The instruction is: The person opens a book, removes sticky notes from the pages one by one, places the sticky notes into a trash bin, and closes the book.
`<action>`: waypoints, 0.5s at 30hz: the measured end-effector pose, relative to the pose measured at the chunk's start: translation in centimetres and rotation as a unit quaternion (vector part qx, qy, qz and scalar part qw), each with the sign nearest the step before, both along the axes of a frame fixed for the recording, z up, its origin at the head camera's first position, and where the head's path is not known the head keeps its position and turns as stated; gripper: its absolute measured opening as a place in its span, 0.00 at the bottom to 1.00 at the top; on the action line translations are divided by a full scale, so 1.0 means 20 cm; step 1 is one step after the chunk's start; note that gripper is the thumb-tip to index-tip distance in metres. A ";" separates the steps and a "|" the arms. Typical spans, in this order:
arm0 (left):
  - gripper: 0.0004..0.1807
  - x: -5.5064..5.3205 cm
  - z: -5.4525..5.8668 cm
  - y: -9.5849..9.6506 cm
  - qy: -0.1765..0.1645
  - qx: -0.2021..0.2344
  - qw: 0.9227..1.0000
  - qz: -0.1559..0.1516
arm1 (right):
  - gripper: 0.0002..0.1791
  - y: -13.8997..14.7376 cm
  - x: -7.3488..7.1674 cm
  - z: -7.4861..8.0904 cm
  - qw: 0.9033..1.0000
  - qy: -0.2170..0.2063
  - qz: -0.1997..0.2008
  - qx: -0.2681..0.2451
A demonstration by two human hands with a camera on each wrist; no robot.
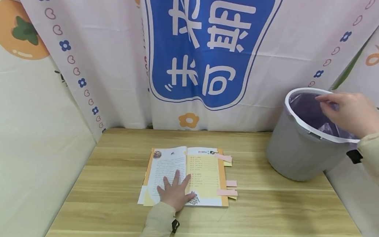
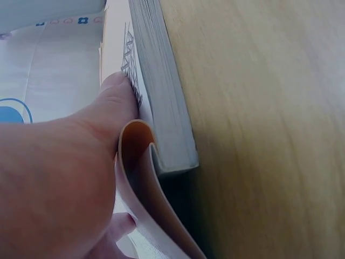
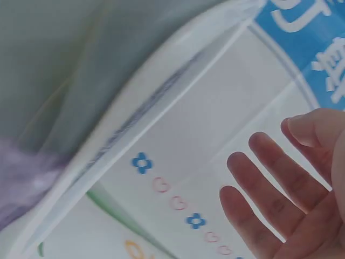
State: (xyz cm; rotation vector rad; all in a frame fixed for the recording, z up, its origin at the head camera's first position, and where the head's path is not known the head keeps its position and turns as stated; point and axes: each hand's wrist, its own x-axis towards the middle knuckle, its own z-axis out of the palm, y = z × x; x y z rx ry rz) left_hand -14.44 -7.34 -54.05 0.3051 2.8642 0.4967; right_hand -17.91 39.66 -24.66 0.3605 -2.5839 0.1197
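Note:
An open book (image 1: 205, 176) lies on the wooden table, with printed text on both pages. My left hand (image 1: 175, 193) rests on it with spread fingers, pressing near the bottom of the fold. The left wrist view shows my left thumb (image 2: 116, 97) on the page, beside the thick edge of the book (image 2: 164, 97) and a curled-over page or cover. My right hand (image 1: 354, 110) is over the mouth of a grey trash bin (image 1: 287, 148). Its fingers (image 3: 269, 189) are loosely extended, thumb close to the index finger, and no object shows between them.
Pink and yellow sticky tabs (image 1: 227, 193) stick out from the book's right edge. A purple bag (image 1: 304, 106) lines the bin, under its white rim (image 1: 296, 120). Patterned cloth (image 1: 120, 72) hangs behind the wooden table (image 1: 107, 168).

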 end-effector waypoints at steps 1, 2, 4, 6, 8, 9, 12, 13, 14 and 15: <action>0.40 0.00 0.00 0.00 -0.001 -0.001 1.000 0.000 | 0.13 -0.02 0.01 0.00 1.000 0.009 0.001 -0.002; 0.40 0.00 0.00 0.00 -0.001 -0.001 1.000 0.001 | 0.13 -0.04 0.03 0.00 1.000 0.013 -0.001 -0.006; 0.39 0.00 0.01 0.00 0.000 0.000 1.000 0.001 | 0.13 -0.09 0.05 0.00 1.000 0.021 -0.003 -0.013; 0.39 0.00 0.01 0.00 -0.001 0.000 1.000 0.002 | 0.13 -0.13 0.06 -0.01 0.999 0.029 0.000 -0.019; 0.39 0.00 0.01 0.00 -0.002 0.000 1.000 0.003 | 0.13 -0.16 0.08 -0.03 0.999 0.040 0.012 -0.017; 0.39 0.00 0.01 0.00 -0.002 0.001 1.000 0.004 | 0.13 -0.18 0.08 -0.05 0.999 0.047 0.019 -0.017; 0.40 0.00 0.00 0.00 -0.003 0.002 1.000 0.006 | 0.12 -0.22 0.11 -0.09 0.998 0.052 0.034 -0.018; 0.40 0.00 0.00 0.00 -0.001 0.001 1.000 0.007 | 0.12 -0.24 0.11 -0.11 0.998 0.052 0.035 -0.021; 0.40 0.00 -0.01 0.00 0.000 0.000 1.000 0.007 | 0.13 -0.26 0.12 -0.13 0.998 0.055 0.036 -0.024; 0.40 -0.01 -0.01 0.00 0.004 0.001 1.000 0.008 | 0.13 -0.28 0.13 -0.15 0.997 0.055 0.036 -0.030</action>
